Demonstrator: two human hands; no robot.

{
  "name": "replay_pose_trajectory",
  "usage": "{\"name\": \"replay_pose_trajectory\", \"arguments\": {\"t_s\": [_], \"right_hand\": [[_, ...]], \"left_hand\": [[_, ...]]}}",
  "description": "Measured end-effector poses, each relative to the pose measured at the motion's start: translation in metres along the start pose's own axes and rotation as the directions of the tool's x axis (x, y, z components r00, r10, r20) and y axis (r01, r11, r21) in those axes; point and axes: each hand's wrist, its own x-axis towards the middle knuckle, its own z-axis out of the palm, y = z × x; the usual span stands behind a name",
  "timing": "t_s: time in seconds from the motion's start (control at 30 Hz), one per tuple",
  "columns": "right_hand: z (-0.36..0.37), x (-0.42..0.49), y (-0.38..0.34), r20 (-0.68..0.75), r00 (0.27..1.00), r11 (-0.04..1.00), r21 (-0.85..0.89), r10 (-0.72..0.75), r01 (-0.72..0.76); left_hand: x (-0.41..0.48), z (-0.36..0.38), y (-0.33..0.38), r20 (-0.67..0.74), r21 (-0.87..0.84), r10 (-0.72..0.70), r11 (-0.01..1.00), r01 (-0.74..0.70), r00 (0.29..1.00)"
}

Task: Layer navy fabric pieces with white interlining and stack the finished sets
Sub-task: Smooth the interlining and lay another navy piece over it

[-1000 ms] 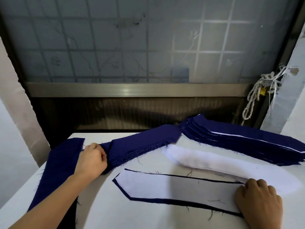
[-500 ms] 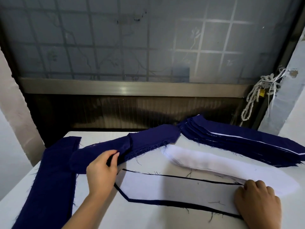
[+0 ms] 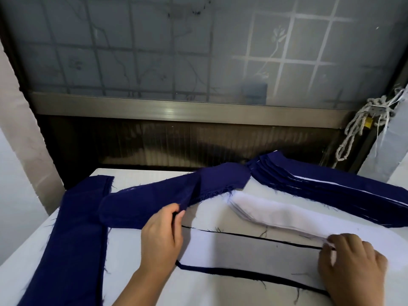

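My left hand (image 3: 162,234) pinches the near edge of a long navy fabric piece (image 3: 154,197), lifted and partly folded over the table's middle. Below it lies a set: white interlining (image 3: 238,250) on a navy piece whose dark edge shows around it. My right hand (image 3: 353,268) rests on this set's right end, its fingertips at the edge of a pile of white interlining pieces (image 3: 287,217). A stack of finished navy sets (image 3: 331,191) lies at the back right. Another pile of navy pieces (image 3: 75,239) runs down the left side.
The white table (image 3: 136,270) ends at a dark gap below a frosted window (image 3: 198,51) with a metal sill. A bundle of white cord (image 3: 362,127) hangs at the right window frame. White walls stand close on both sides.
My left hand has carried the navy piece from the left pile rightward toward the middle, over the interlined set's left end. My right hand shifted slightly at the set's right end.
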Motion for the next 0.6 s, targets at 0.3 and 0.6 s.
{"name": "replay_pose_trajectory", "arguments": {"t_s": [0.3, 0.6], "right_hand": [[-0.01, -0.018, -0.161, 0.082, 0.722, 0.685, 0.407, -0.687, 0.605], [0.006, 0.005, -0.172, 0.106, 0.703, 0.661, 0.464, -0.703, 0.59]], "left_hand": [[-0.009, 0.004, 0.007, -0.014, -0.022, 0.411, 0.911, -0.411, 0.912], [-0.001, -0.01, 0.0, -0.095, -0.129, -0.032, 0.992, 0.02, 0.995]]}}
